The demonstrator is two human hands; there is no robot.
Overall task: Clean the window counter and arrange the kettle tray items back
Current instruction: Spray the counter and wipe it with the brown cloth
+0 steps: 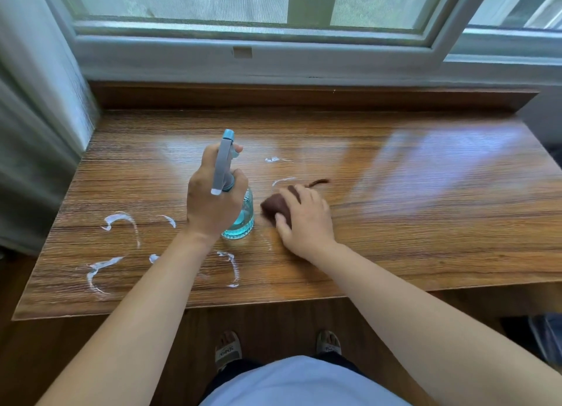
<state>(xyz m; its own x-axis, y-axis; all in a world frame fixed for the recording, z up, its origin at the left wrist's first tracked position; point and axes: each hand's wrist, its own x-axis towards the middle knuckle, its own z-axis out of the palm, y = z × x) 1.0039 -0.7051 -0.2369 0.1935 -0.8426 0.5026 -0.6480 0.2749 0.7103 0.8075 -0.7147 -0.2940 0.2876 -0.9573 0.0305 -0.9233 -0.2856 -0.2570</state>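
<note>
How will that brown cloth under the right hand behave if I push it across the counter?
The brown cloth looks bunched and soft under the right hand, so it probably folds rather than slides flat. A loose tail trails out behind it, suggesting it is floppy. On the glossy counter it should glide easily.

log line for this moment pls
left hand: grips spray bottle standing on counter | right hand: holds brown cloth on counter | white smears remain
</note>
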